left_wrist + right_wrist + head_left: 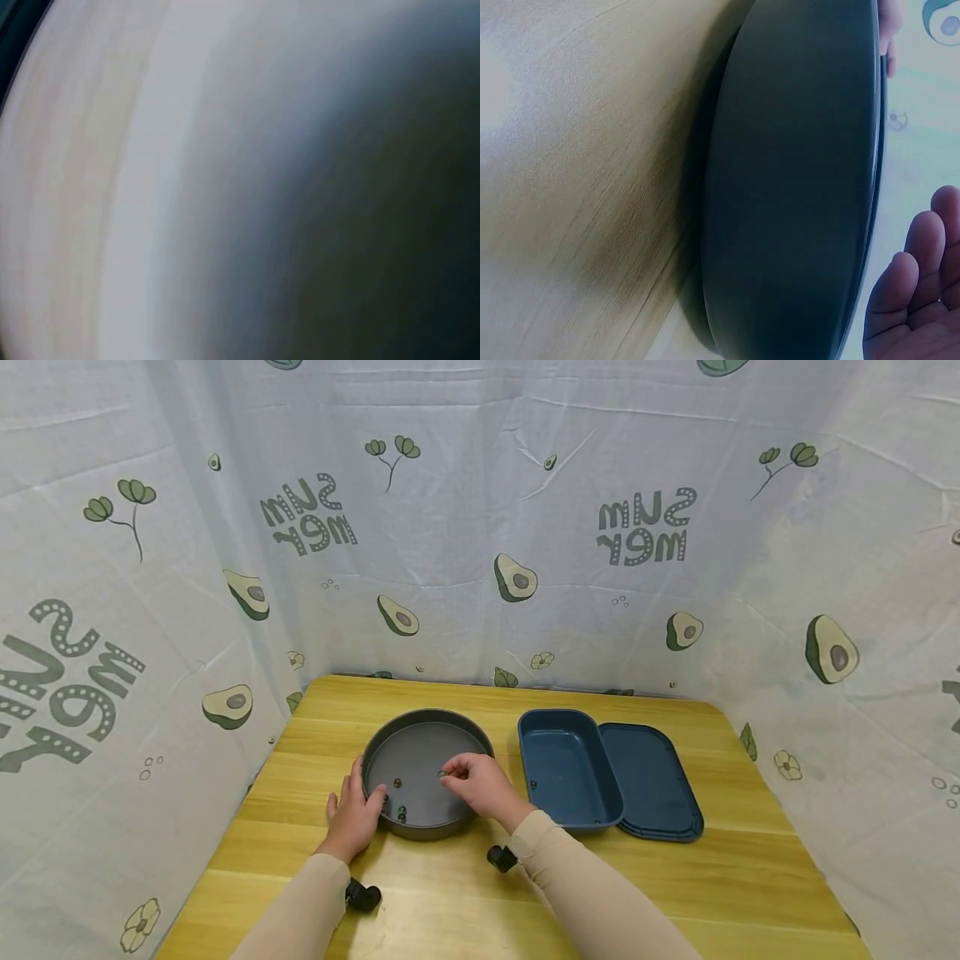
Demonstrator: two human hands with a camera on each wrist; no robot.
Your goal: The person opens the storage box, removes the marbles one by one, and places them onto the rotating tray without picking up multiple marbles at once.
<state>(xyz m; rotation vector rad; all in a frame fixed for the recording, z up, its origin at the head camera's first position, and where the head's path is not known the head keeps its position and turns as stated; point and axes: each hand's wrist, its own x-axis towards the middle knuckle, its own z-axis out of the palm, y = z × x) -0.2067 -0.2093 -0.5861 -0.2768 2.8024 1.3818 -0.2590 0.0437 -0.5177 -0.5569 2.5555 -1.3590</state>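
A round dark grey pan point(427, 831) sits on the table with several small glass marbles point(397, 783) inside, mostly at its left front. My left hand point(354, 817) holds the pan's left rim, thumb over the edge and fingers outside. Over the pan's right part, my right hand point(480, 787) pinches a small greenish marble point(442, 773) between thumb and fingertips. In the right wrist view the pan's side wall point(795, 180) fills the middle; fingers of the right hand point(922, 300) show at the lower right, the marble hidden there. The left wrist view is too blurred to read.
Right of the pan stands a blue rectangular box point(570, 768) with a marble point(533, 785) by its left wall. A flat blue lid point(656, 785) lies against the box's right side. The wooden table point(750, 860) ends at printed curtains point(465, 527) behind and at both sides.
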